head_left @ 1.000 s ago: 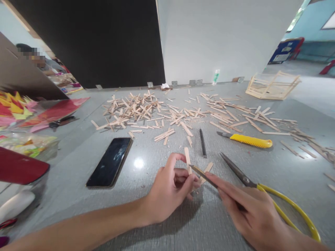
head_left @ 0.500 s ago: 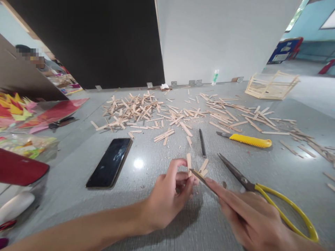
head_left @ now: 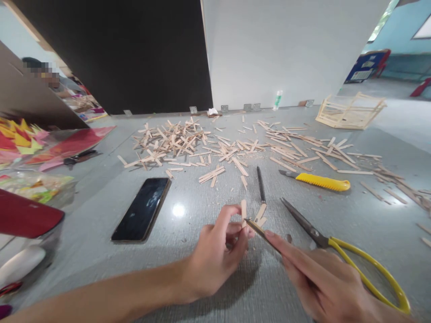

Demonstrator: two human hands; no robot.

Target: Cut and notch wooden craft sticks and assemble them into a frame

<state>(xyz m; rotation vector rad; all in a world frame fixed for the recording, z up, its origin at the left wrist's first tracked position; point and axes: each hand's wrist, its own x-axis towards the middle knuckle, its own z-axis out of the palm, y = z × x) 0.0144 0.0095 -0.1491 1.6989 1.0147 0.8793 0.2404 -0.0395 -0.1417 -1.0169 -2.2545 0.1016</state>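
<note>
Between the thumb and fingers of my left hand (head_left: 217,253) a short wooden craft stick (head_left: 244,210) stands upright. My right hand (head_left: 323,280) grips a slim knife (head_left: 257,228), its forefinger stretched along the back. The knife's dark tip touches the stick's edge; its handle is mostly hidden in my palm. Just behind the blade, a few short stick pieces (head_left: 261,212) show, partly covered. Beside my right hand lies a pair of scissors (head_left: 314,234) with yellow handles, and a black pen (head_left: 261,185) rests a little beyond the stick pieces.
A phone (head_left: 141,210) lies left of my hands. A yellow box cutter (head_left: 322,181) is at the right. Loose craft sticks (head_left: 175,141) spread across the table's far half. Against the upright board stand a glue stick (head_left: 278,100) and a stick frame (head_left: 350,112). Another person sits far left.
Both hands keep nearly the same pose and hold. The knife tip and stick have shifted only very slightly; the whole view has moved a touch.
</note>
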